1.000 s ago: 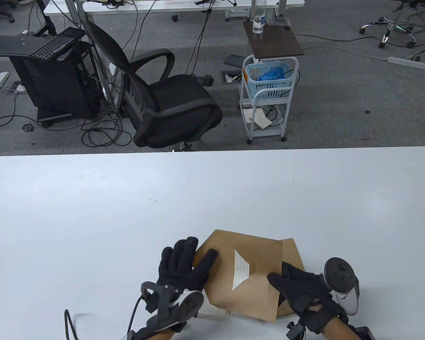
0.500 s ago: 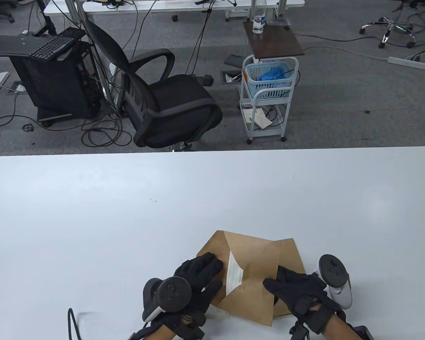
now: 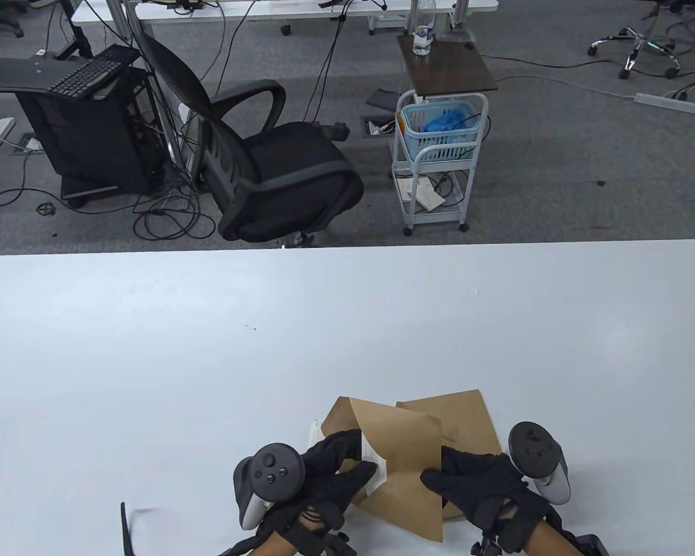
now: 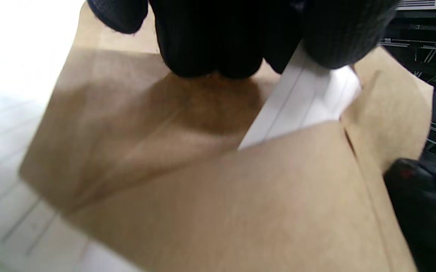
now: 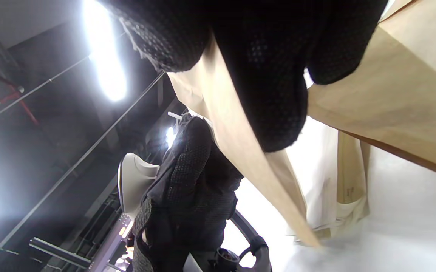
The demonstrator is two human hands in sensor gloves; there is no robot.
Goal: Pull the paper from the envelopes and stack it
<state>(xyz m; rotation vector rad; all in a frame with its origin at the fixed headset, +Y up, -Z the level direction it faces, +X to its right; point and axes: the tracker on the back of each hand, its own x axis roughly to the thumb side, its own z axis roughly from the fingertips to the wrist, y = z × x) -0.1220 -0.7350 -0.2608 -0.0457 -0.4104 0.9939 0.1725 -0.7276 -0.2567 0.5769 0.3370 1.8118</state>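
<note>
Two gloved hands work one brown kraft paper envelope (image 3: 408, 457) at the white table's (image 3: 150, 347) near edge; left hand (image 3: 330, 472), now turned over, pinches the white lined paper (image 3: 373, 463) at the mouth; right hand (image 3: 475, 480) grips the opposite edge; extraction is judged begun.

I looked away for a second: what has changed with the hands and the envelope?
The left hand turned over and now pinches the white paper at the open envelope, which shifted nearer. The right hand still grips the envelope's right side; the second envelope stays underneath.
</note>
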